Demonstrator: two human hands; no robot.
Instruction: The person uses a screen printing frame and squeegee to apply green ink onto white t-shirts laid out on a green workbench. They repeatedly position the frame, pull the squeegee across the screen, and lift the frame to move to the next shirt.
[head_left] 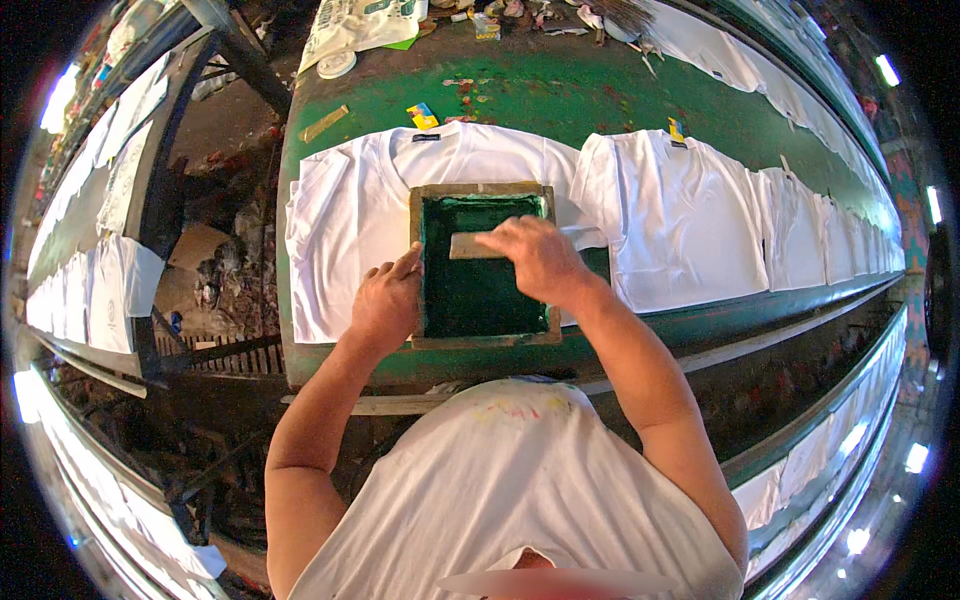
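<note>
Dark green ink coats the mesh [475,308] inside a wooden screen frame [480,189], which, in the head view, sits over a white V-neck T-shirt [362,205] close to the near edge of the green tabletop [540,88], toward its left end. The wooden squeegee [474,247] lies in the frame's far half, its long axis running left to right, across the frame's longer sides. The right hand [540,262] is nearer, its fingers closed over the squeegee's right end from above; the left hand [387,303] bears on the frame's left rail, fingers close together, whether pinching it I cannot tell. The squeegee's right end and lower edge are hidden, as is the shirt's front beneath the frame; any pattern in the mesh is indistinct.
</note>
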